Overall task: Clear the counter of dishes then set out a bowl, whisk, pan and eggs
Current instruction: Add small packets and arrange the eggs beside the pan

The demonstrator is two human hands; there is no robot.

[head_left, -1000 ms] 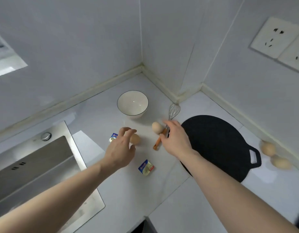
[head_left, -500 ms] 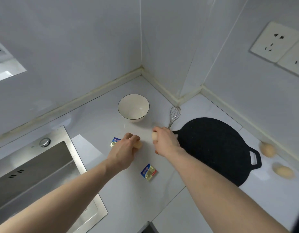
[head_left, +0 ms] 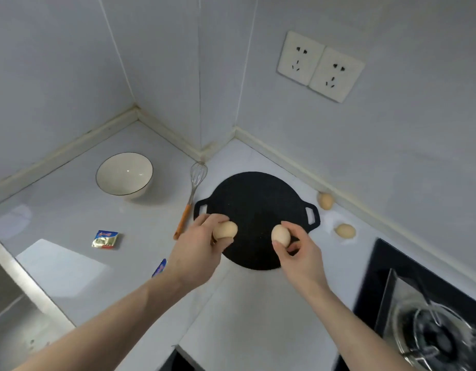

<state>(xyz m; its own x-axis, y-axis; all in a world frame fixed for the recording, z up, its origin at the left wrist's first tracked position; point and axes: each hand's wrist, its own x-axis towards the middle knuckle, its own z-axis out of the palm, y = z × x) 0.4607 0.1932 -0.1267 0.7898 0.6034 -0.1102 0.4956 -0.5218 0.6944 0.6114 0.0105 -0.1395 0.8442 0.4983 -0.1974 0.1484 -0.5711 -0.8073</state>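
My left hand (head_left: pixel 196 250) grips a brown egg (head_left: pixel 226 230) above the near left edge of the flat black pan (head_left: pixel 258 199). My right hand (head_left: pixel 301 253) pinches a second egg (head_left: pixel 281 235) over the pan's near right part. Two more eggs lie on the counter to the right of the pan, one (head_left: pixel 325 201) by the wall and one (head_left: pixel 345 230) nearer me. A white bowl (head_left: pixel 124 174) with a dark rim stands at the back left. The whisk (head_left: pixel 192 196) with an orange handle lies between bowl and pan.
A small foil packet (head_left: pixel 106 239) lies on the white counter left of my arm, and a second packet (head_left: pixel 159 267) peeks out beside my left wrist. The steel sink (head_left: pixel 14 303) is at the far left. A gas hob (head_left: pixel 429 325) fills the lower right. Two wall sockets (head_left: pixel 320 66) sit above.
Both hands picked up the two eggs from beside the whisk and carried them to the right, over the pan. The view swung right, bringing the hob into sight.
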